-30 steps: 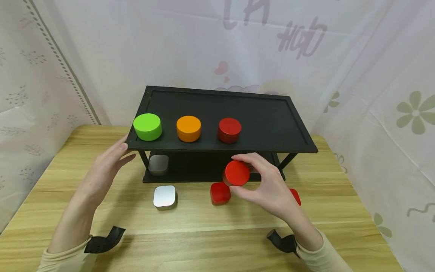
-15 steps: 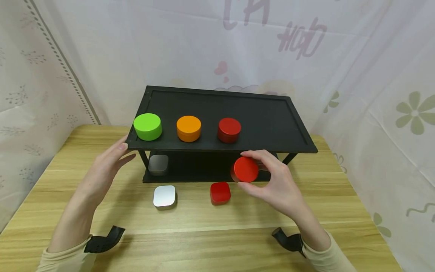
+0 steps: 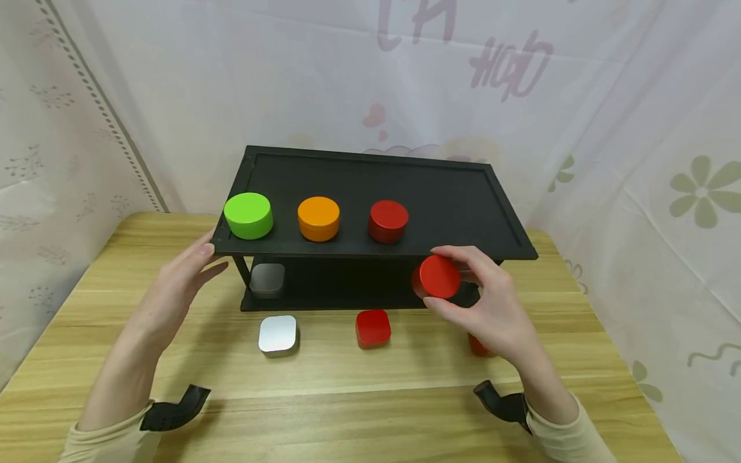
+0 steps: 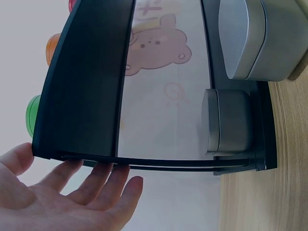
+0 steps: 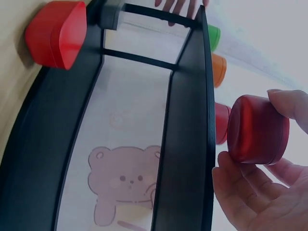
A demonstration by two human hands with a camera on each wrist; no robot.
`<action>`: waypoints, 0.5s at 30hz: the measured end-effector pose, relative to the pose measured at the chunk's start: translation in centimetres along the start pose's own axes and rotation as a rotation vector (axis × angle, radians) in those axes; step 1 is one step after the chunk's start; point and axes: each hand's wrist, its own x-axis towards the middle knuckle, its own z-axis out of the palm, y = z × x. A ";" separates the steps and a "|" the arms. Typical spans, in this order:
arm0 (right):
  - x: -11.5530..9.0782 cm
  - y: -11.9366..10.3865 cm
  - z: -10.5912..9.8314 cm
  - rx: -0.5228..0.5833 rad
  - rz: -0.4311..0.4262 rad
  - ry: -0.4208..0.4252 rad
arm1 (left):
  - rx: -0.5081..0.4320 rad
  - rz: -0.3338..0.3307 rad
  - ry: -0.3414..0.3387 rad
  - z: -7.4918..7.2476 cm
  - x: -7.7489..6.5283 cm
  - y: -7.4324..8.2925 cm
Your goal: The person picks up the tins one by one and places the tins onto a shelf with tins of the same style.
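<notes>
Red tin (image 3: 439, 278) in right hand (image 3: 496, 311); curtain (image 3: 324, 83) lettered

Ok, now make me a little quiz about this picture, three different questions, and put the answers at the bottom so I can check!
1. Which of the person's hands holds a bright red tin?

2. True or false: every tin you can see is round.

3. Put the three tins standing on the black top shelf in order, starting at the person's left.

Key:
1. The right hand.
2. False. The silver tin on the table is square with rounded corners.
3. Green tin, orange tin, dark red tin.
</notes>
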 end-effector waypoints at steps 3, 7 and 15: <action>0.2 0.6 -0.3 -0.009 -0.006 0.016 | -0.003 -0.002 0.001 0.0 -0.1 0.0; 0.4 1.2 -0.7 0.007 -0.032 0.043 | -0.004 -0.002 -0.001 0.0 0.0 0.0; 1.1 0.8 -1.8 -0.041 -0.024 0.097 | -0.005 0.008 -0.002 -0.1 0.0 0.0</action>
